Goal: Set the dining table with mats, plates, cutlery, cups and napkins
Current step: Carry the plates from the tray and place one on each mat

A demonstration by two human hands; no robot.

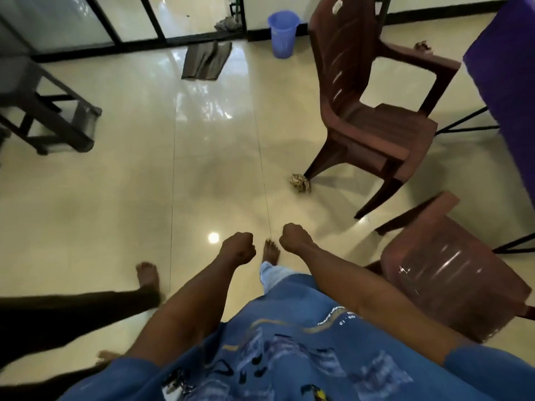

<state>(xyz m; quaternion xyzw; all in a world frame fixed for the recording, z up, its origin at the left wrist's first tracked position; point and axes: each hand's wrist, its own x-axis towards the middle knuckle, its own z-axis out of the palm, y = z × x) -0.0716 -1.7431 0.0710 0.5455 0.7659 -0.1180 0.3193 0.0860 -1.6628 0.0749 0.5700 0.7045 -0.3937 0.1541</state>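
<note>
Table (509,70), purple-draped, stands right of brown chairs (373,123) on glossy tiles (144,183); both hands' fingers (241,244) curled, empty.

Shirt (289,342) print — small, unreadable

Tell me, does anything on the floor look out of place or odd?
Yes. A crumpled wad lies on the floor at the front leg of the far chair, like litter. A dark cloth lies rumpled near the glass partition. A blue bucket stands upright beside the chair. Both hands are fisted and hold nothing.
</note>
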